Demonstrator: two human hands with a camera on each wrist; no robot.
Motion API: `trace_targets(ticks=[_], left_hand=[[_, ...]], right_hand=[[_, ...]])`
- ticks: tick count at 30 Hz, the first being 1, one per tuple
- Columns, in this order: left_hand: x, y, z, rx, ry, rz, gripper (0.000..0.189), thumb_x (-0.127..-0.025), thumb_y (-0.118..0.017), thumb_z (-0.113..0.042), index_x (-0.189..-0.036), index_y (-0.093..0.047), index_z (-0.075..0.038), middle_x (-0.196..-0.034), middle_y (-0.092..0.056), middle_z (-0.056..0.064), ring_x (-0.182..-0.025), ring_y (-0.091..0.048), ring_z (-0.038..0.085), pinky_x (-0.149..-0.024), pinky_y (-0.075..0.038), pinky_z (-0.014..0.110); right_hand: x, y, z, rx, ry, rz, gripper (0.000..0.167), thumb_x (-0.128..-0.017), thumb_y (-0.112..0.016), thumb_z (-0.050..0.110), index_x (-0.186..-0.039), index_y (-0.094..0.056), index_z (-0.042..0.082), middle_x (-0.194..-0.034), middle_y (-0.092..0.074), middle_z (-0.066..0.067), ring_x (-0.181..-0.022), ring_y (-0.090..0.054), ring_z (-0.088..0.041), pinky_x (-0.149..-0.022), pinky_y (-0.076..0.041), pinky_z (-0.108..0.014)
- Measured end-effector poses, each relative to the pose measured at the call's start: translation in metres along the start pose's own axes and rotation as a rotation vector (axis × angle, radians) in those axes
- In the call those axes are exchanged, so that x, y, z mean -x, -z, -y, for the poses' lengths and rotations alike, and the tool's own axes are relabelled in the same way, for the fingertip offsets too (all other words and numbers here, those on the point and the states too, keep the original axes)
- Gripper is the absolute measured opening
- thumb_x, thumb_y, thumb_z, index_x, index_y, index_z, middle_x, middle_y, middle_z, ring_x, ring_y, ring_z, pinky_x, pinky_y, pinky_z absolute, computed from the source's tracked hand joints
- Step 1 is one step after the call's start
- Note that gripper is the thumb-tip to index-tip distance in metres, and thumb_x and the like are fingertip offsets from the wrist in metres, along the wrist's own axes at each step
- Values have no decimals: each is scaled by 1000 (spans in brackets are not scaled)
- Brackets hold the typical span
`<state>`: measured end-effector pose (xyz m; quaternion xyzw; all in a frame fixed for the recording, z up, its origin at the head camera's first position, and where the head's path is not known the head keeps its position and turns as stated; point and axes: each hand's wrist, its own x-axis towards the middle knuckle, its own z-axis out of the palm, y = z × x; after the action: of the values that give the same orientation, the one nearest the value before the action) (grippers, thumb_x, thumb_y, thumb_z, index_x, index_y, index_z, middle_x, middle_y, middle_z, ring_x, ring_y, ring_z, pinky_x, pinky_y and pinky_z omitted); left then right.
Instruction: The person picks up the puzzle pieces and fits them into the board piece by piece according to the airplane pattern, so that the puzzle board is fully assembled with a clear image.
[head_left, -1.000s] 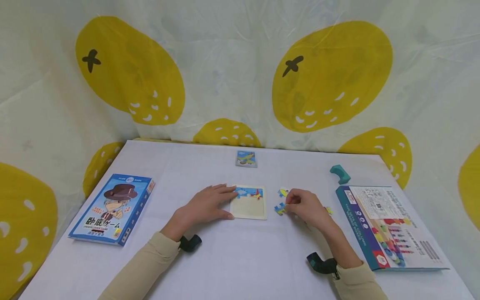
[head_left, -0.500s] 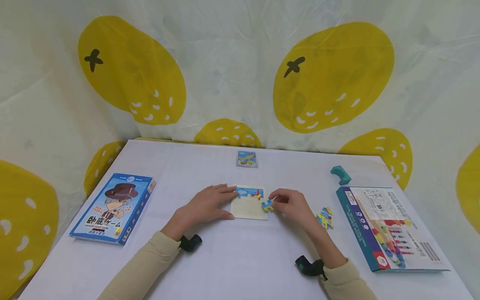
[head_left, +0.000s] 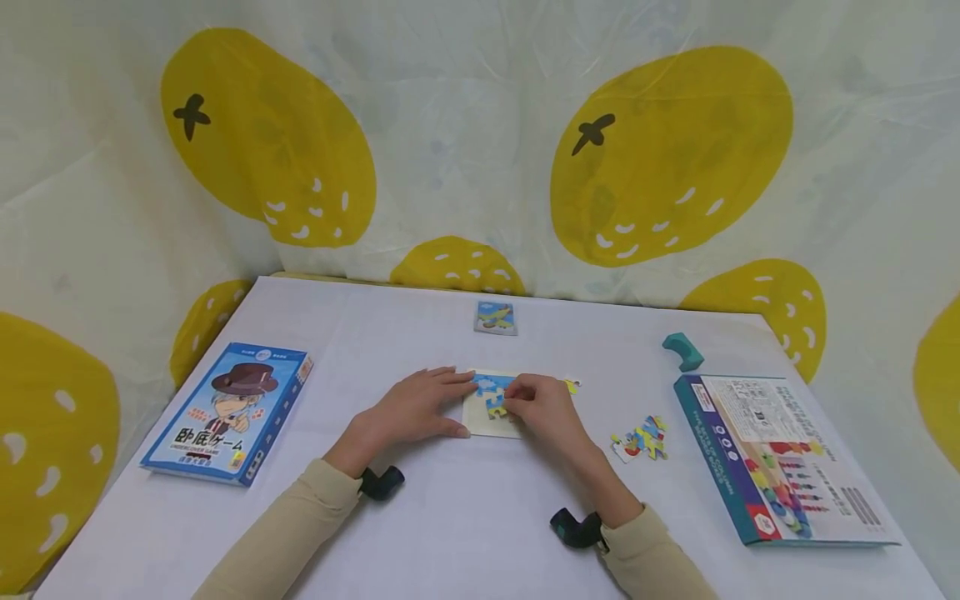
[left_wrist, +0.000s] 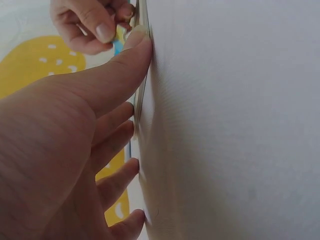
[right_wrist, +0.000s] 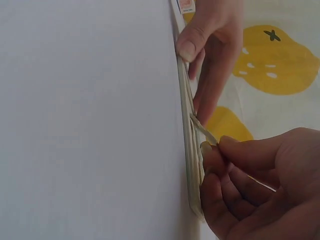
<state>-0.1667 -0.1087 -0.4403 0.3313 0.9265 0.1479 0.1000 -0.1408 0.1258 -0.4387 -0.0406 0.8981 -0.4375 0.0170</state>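
My right hand (head_left: 551,421) pinches a blue and yellow jigsaw piece (head_left: 496,405) between thumb and fingertips, over the middle of a square puzzle tray (head_left: 480,423). In the right wrist view, that piece (right_wrist: 205,130) tilts, one edge down at the tray and the other between the fingertips. Along the tray's top runs a strip of fitted blue pieces (head_left: 489,382), partly covered by the right hand. My left hand (head_left: 412,408) rests at the tray's left side; in the left wrist view its thumb (left_wrist: 122,65) lies against the near edge, fingers extended.
Several loose jigsaw pieces (head_left: 643,438) lie right of the tray, and another piece (head_left: 573,386) shows behind the right hand. An airplane picture card (head_left: 496,317) lies beyond. A blue game box (head_left: 225,417) stands left; a large box (head_left: 780,458) and a teal block (head_left: 683,352) are right.
My right hand picked up the blue and yellow jigsaw piece from beside the tray and carried it left over the tray's middle. The left hand stays at the tray's left side.
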Motion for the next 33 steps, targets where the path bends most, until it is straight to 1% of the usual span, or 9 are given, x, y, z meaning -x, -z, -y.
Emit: trace_targets(ticks=[5,12,14,19,23,28,33], left_hand=[[-1,-2,2,15,6,0,78,-85,-69,-59,-151,-44,-25,-159,-38,-10,-151,-30,22,-122,-28,49],[1,-1,1,37,13,-6,79,-85,-70,-58,-152,-42,-26,-159,-38,-11,-151,-30,22,-121,-27,53],[2,0,1,49,7,-7,78,-86,-70,-57,-152,-42,-27,-159,-38,-10,-152,-30,23,-121,-26,55],[3,2,0,58,-30,-6,73,-87,-69,-54,-151,-45,-26,-160,-37,-6,-152,-29,27,-119,-25,60],[3,2,-1,36,-47,-6,71,-89,-68,-54,-150,-46,-26,-160,-37,-4,-151,-29,30,-118,-27,61],[4,3,-2,15,-36,-2,70,-89,-67,-55,-150,-46,-27,-160,-38,-4,-151,-30,30,-118,-28,61],[3,0,-2,-36,-7,22,72,-89,-64,-59,-152,-41,-31,-162,-32,-9,-153,-26,26,-119,-27,59]], right_hand=[[-6,-13,7,9,-22,-16,3,-87,-75,12,-85,-74,9,-73,-68,2,-73,-58,-14,-66,-47,-24],[-11,-24,17,65,-13,-81,9,-85,-74,6,-77,-71,11,-71,-68,0,-71,-58,-13,-63,-44,-24],[-12,-25,19,86,-24,-83,10,-85,-73,6,-76,-70,10,-71,-67,0,-72,-58,-14,-64,-44,-25],[-13,-24,24,150,-45,-39,10,-87,-70,7,-77,-68,10,-74,-67,-1,-76,-59,-17,-65,-45,-26],[-12,-24,24,195,-25,2,10,-88,-69,5,-78,-68,9,-74,-65,-1,-76,-58,-17,-66,-45,-27],[-12,-22,20,205,17,41,11,-87,-67,0,-80,-67,8,-74,-62,-1,-75,-55,-17,-68,-44,-28],[-13,-21,19,203,22,52,12,-86,-65,-2,-80,-68,8,-74,-61,-2,-75,-54,-18,-68,-45,-29]])
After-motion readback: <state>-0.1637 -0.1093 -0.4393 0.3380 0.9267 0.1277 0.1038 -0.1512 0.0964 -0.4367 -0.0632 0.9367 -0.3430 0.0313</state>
